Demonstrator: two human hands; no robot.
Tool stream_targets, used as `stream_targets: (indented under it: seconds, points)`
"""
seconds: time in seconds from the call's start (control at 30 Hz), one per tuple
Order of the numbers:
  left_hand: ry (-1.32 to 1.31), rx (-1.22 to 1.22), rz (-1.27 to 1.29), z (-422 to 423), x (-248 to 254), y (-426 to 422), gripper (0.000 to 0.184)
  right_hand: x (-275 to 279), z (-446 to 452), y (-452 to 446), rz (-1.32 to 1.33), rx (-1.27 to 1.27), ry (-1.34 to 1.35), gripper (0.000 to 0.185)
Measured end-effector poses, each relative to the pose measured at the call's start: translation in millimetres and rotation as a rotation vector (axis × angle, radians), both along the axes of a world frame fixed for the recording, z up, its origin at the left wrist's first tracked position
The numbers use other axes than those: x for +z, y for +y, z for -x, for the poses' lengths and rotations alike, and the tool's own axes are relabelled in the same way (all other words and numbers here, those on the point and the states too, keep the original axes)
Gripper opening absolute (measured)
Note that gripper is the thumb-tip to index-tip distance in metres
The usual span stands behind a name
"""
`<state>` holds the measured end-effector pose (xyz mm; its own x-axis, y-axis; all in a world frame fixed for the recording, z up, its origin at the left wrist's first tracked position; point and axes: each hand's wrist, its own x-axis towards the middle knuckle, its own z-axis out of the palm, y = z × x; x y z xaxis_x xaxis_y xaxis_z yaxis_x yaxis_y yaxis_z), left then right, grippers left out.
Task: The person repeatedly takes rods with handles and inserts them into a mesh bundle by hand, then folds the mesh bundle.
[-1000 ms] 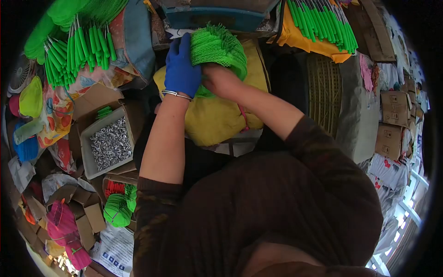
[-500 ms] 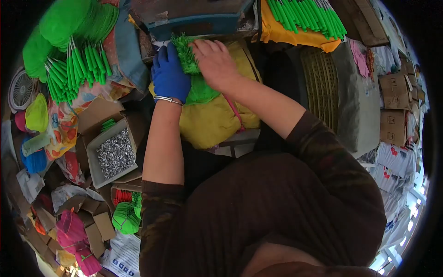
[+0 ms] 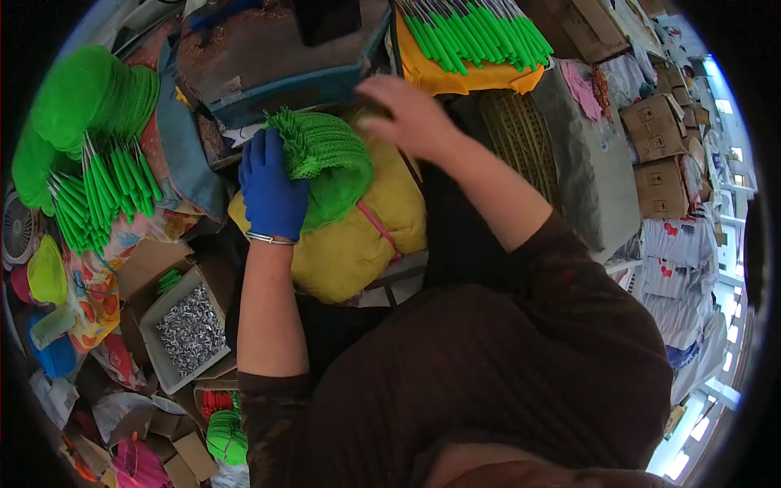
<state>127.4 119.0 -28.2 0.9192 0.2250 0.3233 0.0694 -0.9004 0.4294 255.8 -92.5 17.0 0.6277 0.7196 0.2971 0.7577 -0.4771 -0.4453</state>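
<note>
On the yellow cloth bundle (image 3: 333, 260) lies a curved stack of green netting (image 3: 338, 154), its fringed edge toward the upper left. My left hand (image 3: 275, 183), in a blue glove with a bracelet at the wrist, rests against the netting's left side; its fingers point up and are pressed together, and what they grip is hidden. My right hand (image 3: 411, 118), bare and blurred, is in the air to the right of the netting, not touching it, with thumb and fingers apart. A pink strip (image 3: 378, 228) crosses the bundle.
Green-handled rods lie on orange cloth (image 3: 472, 80) at the top. More rods (image 3: 106, 191) and green nets (image 3: 98, 89) are at the upper left. A grey tray (image 3: 146, 325) of small metal parts sits lower left. A blue-edged box (image 3: 285, 102) stands beyond the netting; cardboard boxes (image 3: 659, 187) are at right.
My right hand has come off the netting and moved to the right. The netting now lies spread in a curve. The view has shifted, and my left hand is still beside the netting.
</note>
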Motion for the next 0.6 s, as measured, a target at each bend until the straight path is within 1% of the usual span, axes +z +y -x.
stream_targets:
  seconds: [0.03,0.07,0.1,0.13,0.17,0.2,0.23,0.27,0.3,0.37,0.5,0.57,0.6]
  points:
    - [0.001,0.001,0.002,3,8,-1,0.067,14,-21,-17,0.019,-0.146,-0.092,0.041]
    - [-0.077,-0.006,0.041,9,21,-4,0.066,0,-55,-38,-0.028,-0.312,-0.225,0.036]
    - [-0.159,-0.017,0.079,14,29,-7,0.065,6,-71,-55,0.175,-0.416,-0.277,0.037]
    - [-0.168,-0.025,0.077,18,33,-9,0.065,12,-84,-64,0.377,-0.523,-0.330,0.037]
    - [-0.168,-0.019,0.146,23,37,-11,0.056,13,-93,-66,0.374,-0.532,-0.338,0.037]
    - [-0.168,-0.009,0.217,26,39,-12,0.048,12,-100,-65,0.519,-0.552,-0.244,0.038]
    - [-0.119,-0.004,0.271,26,38,-15,0.032,9,-107,-66,0.663,-0.569,-0.147,0.038]
    - [-0.126,-0.004,0.272,27,37,-17,0.032,5,-114,-66,0.663,-0.540,-0.150,0.043]
    - [-0.079,-0.043,0.223,27,34,-19,0.031,-1,-118,-68,0.664,-0.540,-0.155,0.043]
    - [-0.021,-0.074,0.161,28,31,-22,0.029,-5,-117,-66,0.435,-0.411,-0.324,0.019]
    - [0.008,-0.075,0.172,28,31,-25,0.029,-3,-114,-46,0.534,-0.427,-0.247,0.021]
    - [0.031,-0.044,0.181,27,26,-21,0.030,1,-110,-43,0.480,-0.481,-0.132,0.033]
    - [0.014,-0.016,0.181,25,21,-22,0.032,2,-106,-44,0.477,-0.504,-0.138,0.033]
